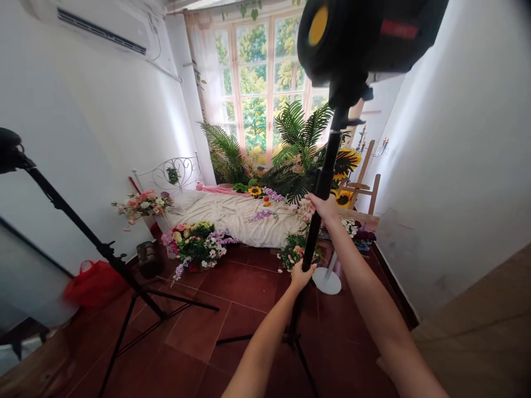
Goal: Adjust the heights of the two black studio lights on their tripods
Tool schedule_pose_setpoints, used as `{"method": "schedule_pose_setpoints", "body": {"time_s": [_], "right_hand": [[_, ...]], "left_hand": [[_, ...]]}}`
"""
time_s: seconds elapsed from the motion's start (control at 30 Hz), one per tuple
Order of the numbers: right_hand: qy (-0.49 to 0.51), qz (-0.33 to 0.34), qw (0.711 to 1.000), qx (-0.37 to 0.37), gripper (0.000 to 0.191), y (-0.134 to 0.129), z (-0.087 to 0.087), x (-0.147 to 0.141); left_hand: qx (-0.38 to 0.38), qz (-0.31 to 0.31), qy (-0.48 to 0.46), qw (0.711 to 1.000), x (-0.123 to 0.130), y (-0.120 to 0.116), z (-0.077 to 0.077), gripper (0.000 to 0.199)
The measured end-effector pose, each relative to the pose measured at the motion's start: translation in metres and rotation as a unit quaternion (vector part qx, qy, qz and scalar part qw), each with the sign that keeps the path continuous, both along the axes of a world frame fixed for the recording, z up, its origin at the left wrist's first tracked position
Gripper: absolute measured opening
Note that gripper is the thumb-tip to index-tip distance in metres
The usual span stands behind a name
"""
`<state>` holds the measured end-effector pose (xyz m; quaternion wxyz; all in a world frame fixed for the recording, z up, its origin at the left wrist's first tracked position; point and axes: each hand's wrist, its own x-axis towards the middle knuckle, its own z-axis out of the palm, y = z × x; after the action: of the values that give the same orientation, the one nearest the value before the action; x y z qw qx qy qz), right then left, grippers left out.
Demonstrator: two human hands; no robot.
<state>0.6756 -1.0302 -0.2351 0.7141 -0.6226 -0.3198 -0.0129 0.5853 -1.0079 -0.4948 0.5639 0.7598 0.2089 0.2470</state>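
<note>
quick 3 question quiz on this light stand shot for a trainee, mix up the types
1. True or false: both hands grip the same black stand pole.
2. Which hand sits higher on the pole? A) left hand B) right hand C) both level
3. Fill in: the black lamp head sits at the ___ of the pole.

Key:
1. True. Each hand's fingers wrap the pole.
2. B. The right hand is above the left, which grips lower down, in front of the red tiled floor.
3. Top. It fills the upper edge of the view, above the bed with the white sheet.
</note>
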Motion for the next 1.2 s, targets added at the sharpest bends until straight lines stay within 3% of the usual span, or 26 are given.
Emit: {"method": "schedule_pose_setpoints", "body": {"time_s": [0.07, 0.17, 0.27, 0.37, 0.47, 0.57, 0.63, 0.8, 0.9, 0.97, 1.03, 1.2], "right_hand": [[0.015, -0.007, 1.0, 0.003, 0.036, 0.001, 0.017, -0.001], [0.03, -0.02, 0.999, -0.004, 0.036, 0.001, 0.025, -0.005], [0.033, -0.026, 0.999, -0.018, 0.036, -0.001, 0.025, -0.01], [-0.018, -0.048, 0.998, -0.029, 0.036, -0.009, 0.023, -0.015], [-0.108, -0.069, 0.991, -0.028, 0.037, -0.024, 0.007, -0.022], [-0.135, -0.059, 0.989, -0.022, 0.052, -0.043, -0.04, -0.031], [-0.107, -0.061, 0.992, -0.039, 0.054, -0.057, -0.09, -0.037], [-0.001, -0.09, 0.978, -0.188, 0.046, -0.091, -0.23, -0.054], [0.111, -0.072, 0.964, -0.229, 0.047, -0.101, -0.285, -0.065], [0.193, -0.021, 0.954, -0.231, 0.054, -0.101, -0.303, -0.07], [0.239, 0.018, 0.947, -0.213, 0.062, -0.098, -0.309, -0.074], [0.223, 0.006, 0.96, -0.172, 0.065, -0.093, -0.301, -0.081]], "left_hand": [[-0.001, 0.028, 0.014, 1.0, 0.0, -0.003, 0.006, 0.03], [0.011, 0.041, 0.039, 0.998, -0.003, -0.006, 0.019, 0.031], [0.016, 0.03, 0.056, 0.998, -0.004, -0.008, 0.028, 0.033], [0.021, 0.025, 0.051, 0.998, -0.002, -0.007, 0.027, 0.034], [0.025, 0.02, 0.028, 0.999, 0.001, -0.006, 0.02, 0.035], [0.023, 0.027, 0.0, 0.999, 0.004, -0.005, 0.014, 0.035], [0.017, 0.034, -0.009, 0.999, 0.006, -0.005, 0.011, 0.034], [-0.002, 0.048, 0.005, 0.999, 0.009, -0.004, 0.006, 0.03], [-0.001, 0.062, 0.019, 0.998, 0.011, -0.005, 0.004, 0.031], [-0.002, 0.068, 0.029, 0.997, 0.011, -0.006, 0.004, 0.032], [0.0, 0.068, 0.032, 0.997, 0.011, -0.006, 0.003, 0.033], [0.009, 0.07, 0.032, 0.997, 0.011, -0.006, 0.001, 0.034]]}}
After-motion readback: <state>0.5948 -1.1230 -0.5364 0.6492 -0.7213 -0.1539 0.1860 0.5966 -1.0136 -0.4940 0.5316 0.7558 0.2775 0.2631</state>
